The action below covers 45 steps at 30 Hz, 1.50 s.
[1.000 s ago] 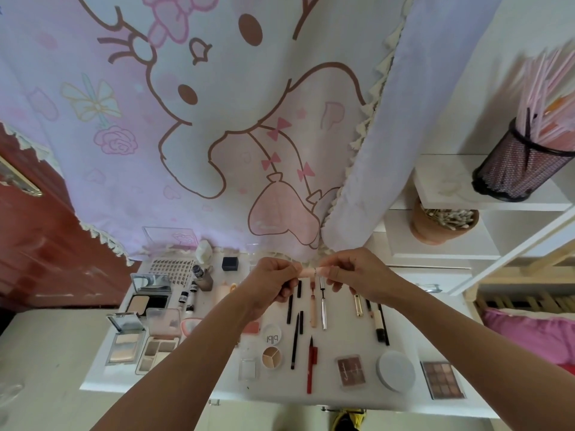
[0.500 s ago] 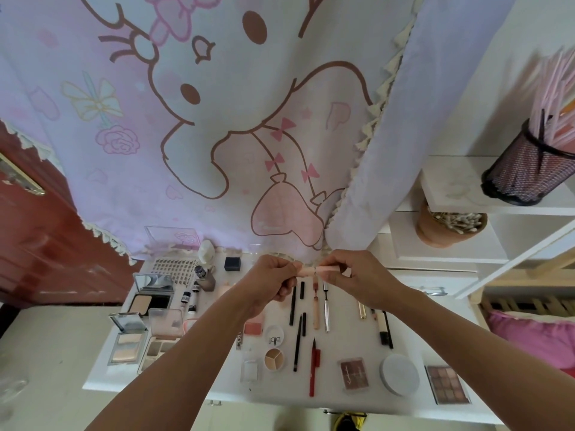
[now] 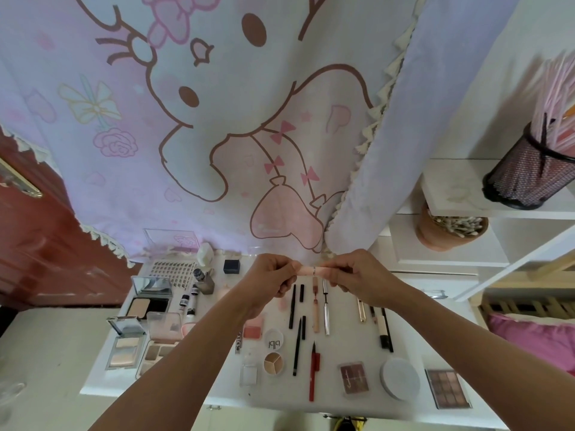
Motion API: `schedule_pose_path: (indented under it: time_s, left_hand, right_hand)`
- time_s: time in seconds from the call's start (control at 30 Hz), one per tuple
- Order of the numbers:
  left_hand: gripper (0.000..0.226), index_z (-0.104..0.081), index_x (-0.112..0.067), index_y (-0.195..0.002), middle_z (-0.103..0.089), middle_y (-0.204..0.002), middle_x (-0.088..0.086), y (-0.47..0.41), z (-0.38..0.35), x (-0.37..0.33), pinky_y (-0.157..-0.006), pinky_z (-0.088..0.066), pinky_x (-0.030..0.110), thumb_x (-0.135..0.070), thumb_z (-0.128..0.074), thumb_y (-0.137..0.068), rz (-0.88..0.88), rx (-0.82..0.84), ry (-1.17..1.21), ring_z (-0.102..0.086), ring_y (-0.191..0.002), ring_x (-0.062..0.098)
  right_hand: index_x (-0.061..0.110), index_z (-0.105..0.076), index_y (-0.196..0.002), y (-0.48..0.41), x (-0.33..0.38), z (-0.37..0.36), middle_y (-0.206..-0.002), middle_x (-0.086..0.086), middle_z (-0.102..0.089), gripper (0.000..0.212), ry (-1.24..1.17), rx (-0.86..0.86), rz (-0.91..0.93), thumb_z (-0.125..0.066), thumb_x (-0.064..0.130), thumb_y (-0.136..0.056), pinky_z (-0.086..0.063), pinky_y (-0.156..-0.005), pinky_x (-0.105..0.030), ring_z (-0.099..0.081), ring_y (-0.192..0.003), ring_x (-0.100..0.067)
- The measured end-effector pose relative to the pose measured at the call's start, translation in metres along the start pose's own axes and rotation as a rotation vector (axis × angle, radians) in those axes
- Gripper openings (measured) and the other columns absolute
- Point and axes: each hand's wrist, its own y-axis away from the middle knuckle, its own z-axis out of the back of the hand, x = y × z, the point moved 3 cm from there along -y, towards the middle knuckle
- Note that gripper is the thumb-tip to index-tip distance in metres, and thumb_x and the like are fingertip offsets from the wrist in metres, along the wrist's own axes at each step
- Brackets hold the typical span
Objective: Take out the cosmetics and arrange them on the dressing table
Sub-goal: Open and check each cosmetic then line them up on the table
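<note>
1. Both hands up over the back of the tabletop (image 3: pixel 193 395), one slim pink tube (image 3: pixel 312 270) held level btwn them. Left hand (image 3: pixel 273 275) has its grip pinched on the tube's left end, right hand (image 3: pixel 354 276) pinched on the right end.
2. Held by the ends prob. so the middle seam, w/ a thin metal band, is free: looks like cap and body being pulled apart or pushed shut. Can't tell which.
3. Tube is in the air, not touching anything below.
4. Below it: pencils and wands laid in parallel rows, e.g. a red pen (image 3: pixel 314 371), w/ a gap near the middle. Likely the tube's slot.
5. Open compacts (image 3: pixel 126 346) grouped left, eyeshadow palette (image 3: pixel 448 388) right: sorted by type, most items out already.
</note>
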Motion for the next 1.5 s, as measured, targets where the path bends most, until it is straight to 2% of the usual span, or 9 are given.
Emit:
schedule_pose_path:
  time_s: [0.23, 0.43, 0.5, 0.73, 0.87, 1.0, 1.13, 1.33, 1.5]
  left_hand:
    - [0.029, -0.063, 0.009, -0.104, -0.048, -0.064, 0.004, -0.004, -0.001, 0.0, -0.049, -0.035, 0.019, -0.015, -0.049, -0.1, 0.013, -0.017, 0.023, -0.038, -0.052, 0.01]
    - [0.029, -0.065, 0.008, -0.104, -0.049, -0.066, 0.006, -0.004, 0.001, -0.001, -0.05, -0.036, 0.019, -0.017, -0.05, -0.099, -0.01, -0.022, -0.04, -0.039, -0.053, 0.01]
    - [0.029, -0.064, 0.007, -0.105, -0.048, -0.066, 0.006, -0.003, 0.001, -0.001, -0.05, -0.036, 0.019, -0.016, -0.05, -0.099, -0.012, -0.023, -0.035, -0.039, -0.053, 0.01]
    - [0.026, -0.067, 0.005, -0.101, -0.049, -0.063, 0.003, -0.003, 0.003, -0.003, -0.049, -0.035, 0.018, -0.015, -0.051, -0.099, -0.037, -0.025, -0.054, -0.039, -0.052, 0.009]
    - [0.027, -0.065, 0.006, -0.103, -0.049, -0.064, 0.004, -0.002, 0.001, -0.003, -0.049, -0.035, 0.019, -0.016, -0.051, -0.099, -0.023, -0.025, -0.031, -0.039, -0.052, 0.01]
    - [0.027, -0.065, 0.005, -0.102, -0.05, -0.063, 0.003, -0.001, -0.001, -0.005, -0.049, -0.035, 0.018, -0.016, -0.05, -0.099, -0.023, -0.027, -0.02, -0.039, -0.052, 0.009]
    - [0.026, -0.066, 0.004, -0.098, -0.05, -0.065, 0.005, -0.001, -0.001, -0.005, -0.05, -0.036, 0.019, -0.017, -0.051, -0.099, -0.042, -0.033, -0.066, -0.04, -0.053, 0.01]
    - [0.028, -0.064, 0.008, -0.098, -0.049, -0.065, 0.006, -0.001, -0.005, -0.007, -0.048, -0.035, 0.018, -0.017, -0.051, -0.099, -0.025, -0.028, -0.009, -0.038, -0.052, 0.009]
    - [0.028, -0.065, 0.007, -0.1, -0.049, -0.066, 0.006, 0.001, -0.004, -0.007, -0.049, -0.035, 0.018, -0.016, -0.05, -0.099, -0.047, -0.01, -0.039, -0.038, -0.052, 0.01]
  right_hand:
    - [0.021, -0.075, -0.105, 0.001, 0.002, 0.001, -0.079, 0.009, -0.068, 0.017, 0.04, -0.116, 0.04, -0.071, 0.021, -0.089, -0.044, -0.065, -0.011, -0.056, -0.067, 0.002]
    - [0.016, -0.069, -0.082, 0.002, 0.006, -0.001, -0.062, 0.002, -0.068, 0.018, -0.178, -0.043, -0.141, -0.06, 0.019, -0.097, -0.042, -0.049, -0.015, -0.057, -0.049, 0.0]
    - [0.013, -0.073, -0.091, 0.0, 0.006, -0.001, -0.068, -0.001, -0.068, 0.006, -0.199, -0.108, -0.115, -0.067, 0.012, -0.091, -0.045, -0.053, -0.014, -0.059, -0.054, 0.0]
    - [0.006, -0.071, -0.089, 0.003, 0.004, -0.004, -0.07, -0.008, -0.069, 0.024, -0.371, -0.033, -0.241, -0.058, 0.024, -0.098, -0.046, -0.05, -0.022, -0.062, -0.058, -0.014]
    - [0.008, -0.074, -0.094, 0.003, 0.005, 0.0, -0.068, -0.001, -0.069, 0.008, -0.274, -0.126, -0.144, -0.068, 0.012, -0.091, -0.047, -0.056, -0.017, -0.061, -0.058, -0.005]
    - [0.005, -0.073, -0.1, 0.005, 0.006, 0.001, -0.074, -0.004, -0.069, 0.014, -0.311, -0.155, -0.14, -0.071, 0.013, -0.088, -0.048, -0.056, -0.017, -0.062, -0.062, -0.006]
    - [-0.002, -0.07, -0.098, 0.009, 0.005, 0.0, -0.07, -0.011, -0.07, 0.031, -0.403, -0.056, -0.268, -0.057, 0.026, -0.098, -0.047, -0.05, -0.021, -0.063, -0.057, -0.015]
    - [0.006, -0.073, -0.101, 0.009, 0.004, 0.004, -0.078, -0.01, -0.072, 0.013, -0.286, -0.198, -0.129, -0.07, 0.009, -0.088, -0.05, -0.06, -0.016, -0.066, -0.066, -0.008]
    - [0.008, -0.071, -0.089, 0.01, 0.007, 0.003, -0.07, -0.006, -0.071, 0.019, -0.336, -0.007, -0.227, -0.062, 0.023, -0.096, -0.044, -0.049, -0.02, -0.063, -0.059, -0.012]
